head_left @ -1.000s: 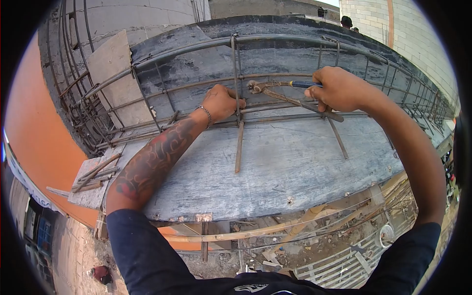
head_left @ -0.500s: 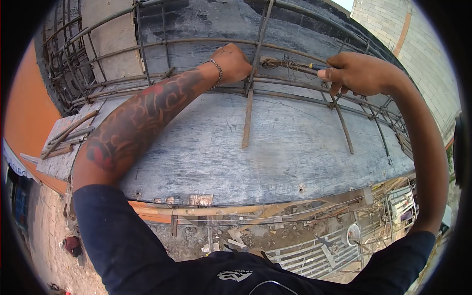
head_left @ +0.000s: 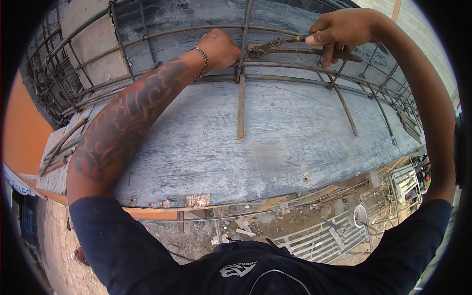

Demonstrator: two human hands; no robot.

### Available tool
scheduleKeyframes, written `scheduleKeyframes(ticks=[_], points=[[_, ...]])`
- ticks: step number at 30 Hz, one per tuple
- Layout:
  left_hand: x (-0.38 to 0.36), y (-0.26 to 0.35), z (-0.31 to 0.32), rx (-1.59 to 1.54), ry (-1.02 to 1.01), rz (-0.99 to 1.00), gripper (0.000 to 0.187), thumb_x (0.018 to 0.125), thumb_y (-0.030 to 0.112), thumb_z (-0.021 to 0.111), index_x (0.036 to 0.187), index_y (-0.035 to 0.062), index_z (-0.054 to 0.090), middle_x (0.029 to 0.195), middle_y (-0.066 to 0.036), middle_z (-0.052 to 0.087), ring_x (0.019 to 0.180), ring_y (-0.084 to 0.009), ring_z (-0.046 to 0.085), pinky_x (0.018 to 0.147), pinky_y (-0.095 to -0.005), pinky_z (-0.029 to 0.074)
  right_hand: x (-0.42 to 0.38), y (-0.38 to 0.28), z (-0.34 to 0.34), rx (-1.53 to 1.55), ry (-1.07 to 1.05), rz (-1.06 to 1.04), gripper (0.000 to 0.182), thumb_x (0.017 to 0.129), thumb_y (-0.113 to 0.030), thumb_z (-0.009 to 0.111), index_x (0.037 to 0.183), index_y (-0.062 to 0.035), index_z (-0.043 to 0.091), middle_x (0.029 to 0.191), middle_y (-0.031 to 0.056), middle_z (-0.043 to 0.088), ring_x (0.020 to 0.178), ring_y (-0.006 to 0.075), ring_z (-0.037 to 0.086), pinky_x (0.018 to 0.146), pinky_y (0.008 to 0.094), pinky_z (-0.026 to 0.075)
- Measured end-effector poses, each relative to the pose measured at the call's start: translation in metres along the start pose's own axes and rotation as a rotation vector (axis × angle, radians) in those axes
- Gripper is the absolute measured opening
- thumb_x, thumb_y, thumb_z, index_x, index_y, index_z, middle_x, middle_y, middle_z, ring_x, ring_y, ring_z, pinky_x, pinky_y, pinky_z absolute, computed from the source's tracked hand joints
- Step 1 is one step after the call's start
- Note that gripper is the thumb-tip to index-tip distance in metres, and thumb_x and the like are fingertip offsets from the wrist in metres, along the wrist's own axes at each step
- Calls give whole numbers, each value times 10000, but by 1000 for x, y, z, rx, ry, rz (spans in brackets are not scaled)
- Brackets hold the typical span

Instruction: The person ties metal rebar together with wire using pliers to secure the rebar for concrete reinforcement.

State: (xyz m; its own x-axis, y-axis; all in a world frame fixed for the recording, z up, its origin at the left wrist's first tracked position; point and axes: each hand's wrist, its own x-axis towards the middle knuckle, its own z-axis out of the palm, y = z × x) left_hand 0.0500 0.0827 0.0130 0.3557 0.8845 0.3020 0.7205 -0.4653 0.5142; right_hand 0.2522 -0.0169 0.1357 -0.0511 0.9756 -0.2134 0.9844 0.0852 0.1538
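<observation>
My left hand (head_left: 218,48), with a bracelet at its wrist, is closed against an upright steel bar (head_left: 241,101); what its fingers hold is hidden. Right of that bar, a pair of rusty pincers (head_left: 269,48) has its jaws at the bar crossing. My right hand (head_left: 341,30) grips the pincers, thumb at the upper handle and fingers reaching down by the lower one. The two handles stand apart. Thin wire loops show around the upper handle. Long horizontal bars (head_left: 295,66) run below both hands.
A grey board (head_left: 206,128) lies beneath the bar cage. Loose short bars (head_left: 61,145) rest at the left. More upright bars (head_left: 345,110) stand at the right. Far below the board's front edge are a slatted metal frame (head_left: 314,242), a white bucket (head_left: 359,214) and rubble.
The pincers' handles have spread apart, and my right hand has risen with the upper one. My left hand stays beside the upright bar. The whole view has shifted slightly.
</observation>
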Motion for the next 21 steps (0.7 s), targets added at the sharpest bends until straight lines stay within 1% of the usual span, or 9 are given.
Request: scheduleKeyframes(ticks=[2,4,5,12,14,16,18,19,21], points=[[-3,2,0,23,-22,-1,301,798,315,683,925,46,728,948,-151,686,896,-251,641,818,-356,493,-2,2,0,36,14,-21,541,925,-512,417,970,11,545,839,186,686,781,285,692,723,410,570],[-5,3,-3,16,-25,10,310,792,320,695,914,37,729,935,-161,684,881,-255,643,808,-352,494,-8,1,-10,231,-198,-29,425,964,-372,432,1082,20,548,1068,149,645,982,237,606,811,359,502],[-5,4,-4,19,-32,11,310,792,320,695,914,37,729,935,-161,684,881,-255,643,808,-352,494,-15,-1,-15,165,-247,-121,514,979,-443,369,1093,32,528,1137,171,620,1011,277,595,890,377,488],[-4,-2,5,-2,31,39,248,802,267,686,904,46,735,901,-155,684,818,-239,638,766,-347,499,5,13,1,213,-220,-26,536,965,-472,385,1074,29,540,1075,192,627,997,270,599,878,381,495],[-5,-2,4,-7,49,67,229,803,247,683,905,49,736,897,-156,684,803,-232,636,760,-346,500,-8,-2,1,13,-85,-15,550,968,-474,374,1069,38,548,1049,190,612,986,271,594,870,382,496],[-4,-4,2,15,-16,80,341,819,275,663,1037,14,686,1000,-165,665,981,-269,609,936,-363,425,-5,3,4,-7,-95,-26,561,970,-473,370,1074,48,551,1039,184,592,966,269,587,864,384,496],[-4,-5,2,2,-25,75,340,824,279,659,1043,19,684,1007,-167,663,986,-274,609,940,-362,422,4,10,9,51,-87,-5,553,969,-473,375,1084,39,550,1053,178,582,955,265,576,842,380,493],[-4,-5,2,-13,-24,71,339,830,282,656,1049,25,683,1014,-169,662,990,-279,608,943,-361,420,2,6,10,-21,-39,0,523,973,-456,381,1035,30,566,985,146,613,890,234,596,799,362,487],[-5,-6,3,-4,-35,84,334,835,278,651,1050,25,683,1019,-170,661,998,-280,606,944,-359,421,-6,-1,9,-12,-58,-8,508,975,-445,385,994,27,572,934,130,624,839,221,601,765,359,484]])
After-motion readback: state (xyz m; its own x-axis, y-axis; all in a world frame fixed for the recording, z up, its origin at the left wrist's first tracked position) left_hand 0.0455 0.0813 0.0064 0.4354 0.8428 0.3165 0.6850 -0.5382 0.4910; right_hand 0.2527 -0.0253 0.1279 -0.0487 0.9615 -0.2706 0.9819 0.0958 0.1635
